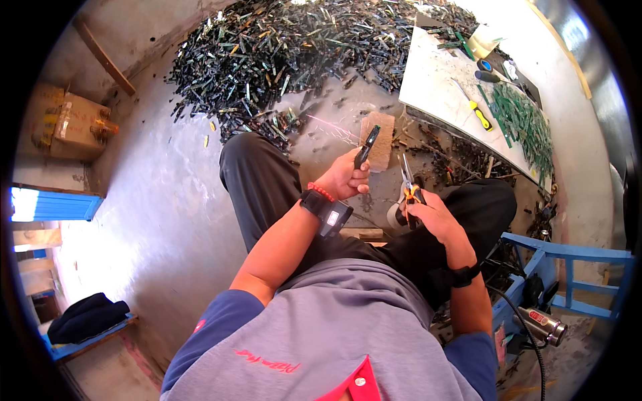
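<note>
My left hand (346, 176) is closed around a narrow black strip-like part (368, 147), its far end pointing up and away. My right hand (433, 215) grips pliers (406, 175) with orange and black handles; their jaws point away from me and look slightly parted. The pliers are apart from the black part. Just beyond my left hand, a reddish-brown brick (382, 144) rests on the floor. Beside the pliers is a pale roll (394, 216), partly hidden by them and my right hand.
A big heap of dark strips (281, 53) covers the far floor. At right, a white board (435, 80) bears a yellow screwdriver (480, 115) and green strips (525, 127). A blue chair-like frame (568, 250) and a metal flask (543, 325) are near right; cardboard boxes (77, 127) are left.
</note>
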`<state>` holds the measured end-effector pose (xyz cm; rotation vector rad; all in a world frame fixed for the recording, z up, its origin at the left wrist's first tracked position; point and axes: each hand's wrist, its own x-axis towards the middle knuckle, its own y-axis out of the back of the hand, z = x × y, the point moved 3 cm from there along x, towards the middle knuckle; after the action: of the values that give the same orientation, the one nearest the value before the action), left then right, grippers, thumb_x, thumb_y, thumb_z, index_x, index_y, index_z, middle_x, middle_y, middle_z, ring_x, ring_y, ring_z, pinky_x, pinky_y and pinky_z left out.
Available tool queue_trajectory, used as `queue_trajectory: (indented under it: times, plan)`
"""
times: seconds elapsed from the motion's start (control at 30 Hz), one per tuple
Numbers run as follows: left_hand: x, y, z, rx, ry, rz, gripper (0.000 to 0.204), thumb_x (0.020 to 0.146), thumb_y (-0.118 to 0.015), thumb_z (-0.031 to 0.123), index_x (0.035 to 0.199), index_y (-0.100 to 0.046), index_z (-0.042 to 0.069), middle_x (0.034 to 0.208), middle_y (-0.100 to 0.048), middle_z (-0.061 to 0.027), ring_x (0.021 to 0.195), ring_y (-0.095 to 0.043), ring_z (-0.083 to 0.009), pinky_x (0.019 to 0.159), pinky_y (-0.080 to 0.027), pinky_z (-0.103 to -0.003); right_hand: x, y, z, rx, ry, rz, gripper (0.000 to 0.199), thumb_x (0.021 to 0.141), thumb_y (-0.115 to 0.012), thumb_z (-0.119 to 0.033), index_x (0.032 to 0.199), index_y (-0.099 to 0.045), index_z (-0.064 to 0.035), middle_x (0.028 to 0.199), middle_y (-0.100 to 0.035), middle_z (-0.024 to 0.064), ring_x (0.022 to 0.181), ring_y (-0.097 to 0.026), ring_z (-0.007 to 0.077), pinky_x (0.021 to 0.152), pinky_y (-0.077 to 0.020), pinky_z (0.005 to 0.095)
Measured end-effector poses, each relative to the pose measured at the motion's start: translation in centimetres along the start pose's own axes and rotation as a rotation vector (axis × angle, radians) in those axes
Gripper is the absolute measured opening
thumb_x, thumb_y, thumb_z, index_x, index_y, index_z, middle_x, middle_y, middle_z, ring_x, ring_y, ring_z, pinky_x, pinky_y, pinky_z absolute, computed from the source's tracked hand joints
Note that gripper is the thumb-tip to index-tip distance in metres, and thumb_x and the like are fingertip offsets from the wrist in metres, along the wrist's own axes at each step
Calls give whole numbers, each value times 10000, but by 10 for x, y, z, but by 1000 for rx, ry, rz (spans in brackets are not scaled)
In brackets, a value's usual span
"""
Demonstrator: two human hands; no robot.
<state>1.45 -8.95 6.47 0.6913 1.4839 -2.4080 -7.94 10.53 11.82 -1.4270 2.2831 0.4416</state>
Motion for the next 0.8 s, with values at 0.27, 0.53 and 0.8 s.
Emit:
queue_trajectory:
  times: [0.27, 0.53, 0.8]
  plan:
    - [3, 6, -22, 100, 117, -53, 518, 981, -270, 509, 675, -455, 134, 467, -201, 79, 367, -179, -86, 430, -316, -278, 43, -5, -32, -16, 319, 277, 228, 909, -567, -213, 1007, -509, -16, 805, -552, 31, 683, -555, 97, 597, -462, 245]
    - [4, 2, -34, 196, 209, -94, 580, 953, -258, 593, 681, -460, 122, 458, -225, 66, 362, -158, -91, 417, -272, -275, 64, -18, -35, 113, 338, 391, 192, 866, -634, -104, 992, -528, -5, 794, -561, 20, 643, -566, 91, 571, -465, 224]
    - [-2, -8, -29, 141, 230, -19, 667, 894, -281, 694, 720, -466, 78, 528, -396, -8, 356, -208, -87, 418, -291, -260, 58, -13, -33, 143, 326, 552, 137, 855, -596, -29, 977, -534, -25, 767, -541, 5, 590, -509, 76, 522, -444, 217]
